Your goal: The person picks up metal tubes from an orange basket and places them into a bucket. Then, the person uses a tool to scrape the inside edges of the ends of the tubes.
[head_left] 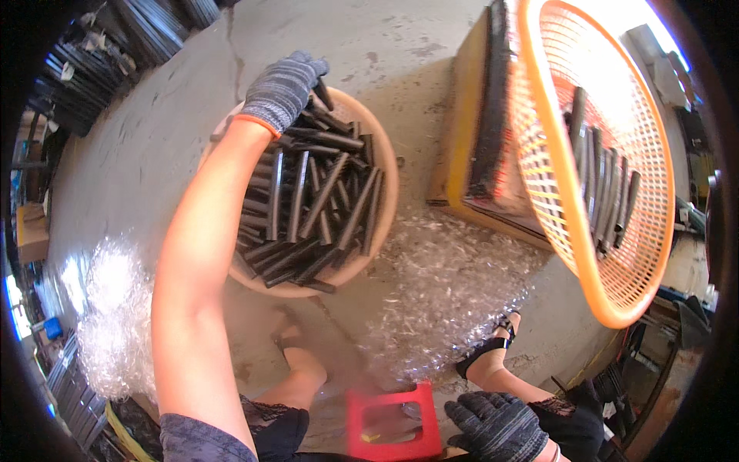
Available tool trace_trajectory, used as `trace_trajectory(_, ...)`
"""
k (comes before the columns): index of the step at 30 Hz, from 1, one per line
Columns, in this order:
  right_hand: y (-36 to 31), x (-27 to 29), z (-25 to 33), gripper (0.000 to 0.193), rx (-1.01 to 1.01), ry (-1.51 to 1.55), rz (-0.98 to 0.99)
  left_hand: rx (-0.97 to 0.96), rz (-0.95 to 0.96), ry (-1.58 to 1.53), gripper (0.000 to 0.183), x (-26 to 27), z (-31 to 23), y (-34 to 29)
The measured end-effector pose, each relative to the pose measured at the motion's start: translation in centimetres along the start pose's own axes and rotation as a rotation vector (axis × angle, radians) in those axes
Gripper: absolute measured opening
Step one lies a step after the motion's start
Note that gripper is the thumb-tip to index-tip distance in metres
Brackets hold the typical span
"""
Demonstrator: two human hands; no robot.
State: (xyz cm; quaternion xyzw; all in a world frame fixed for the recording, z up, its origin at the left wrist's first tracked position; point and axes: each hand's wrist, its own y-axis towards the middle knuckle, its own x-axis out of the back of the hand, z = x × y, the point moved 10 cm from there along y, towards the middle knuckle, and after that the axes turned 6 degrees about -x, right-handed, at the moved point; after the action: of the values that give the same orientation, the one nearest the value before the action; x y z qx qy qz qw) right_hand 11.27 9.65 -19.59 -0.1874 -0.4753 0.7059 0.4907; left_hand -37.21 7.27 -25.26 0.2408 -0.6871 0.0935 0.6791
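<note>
- Short black plastic tubes point(308, 208), straight and dull, lie heaped crisscross in the round tan basin point(389, 185) on the concrete floor point(138, 154).
- The left hand point(283, 91), in a grey knit glove, reaches to the basin's far rim; its fingers curl down among the tubes, and I cannot tell whether they grip one.
- The right hand point(496, 425), dark-gloved, rests low with fingers spread, holding nothing.
- The orange mesh basket point(554, 162) holds a neat row of tubes.
</note>
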Motion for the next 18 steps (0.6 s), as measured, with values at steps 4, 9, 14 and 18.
trace_trajectory(4, -3.3, 2.5, 4.8, 0.045, 0.277, -0.508, -0.198, 0.174, 0.023, -0.128, 0.033, -1.8, -0.1, 3.2)
trace_trajectory(9, -6.3, 3.7, 4.7, 0.045, 0.4, -0.484, -0.324, 0.169, 0.145, -0.218, 0.032, -5.0, -3.9, 3.9)
trace_trajectory(14, -7.3, 2.9, 3.5, 0.041, 0.387, -0.524, -0.265, -0.068, 0.278, 0.09, 0.027, -7.0, -8.2, 5.4)
trace_trajectory(18, -8.5, 3.0, 3.8, 0.041, 0.466, -0.597, -0.345, 0.077, 0.207, -0.131, 0.027, -6.5, -5.7, 5.3)
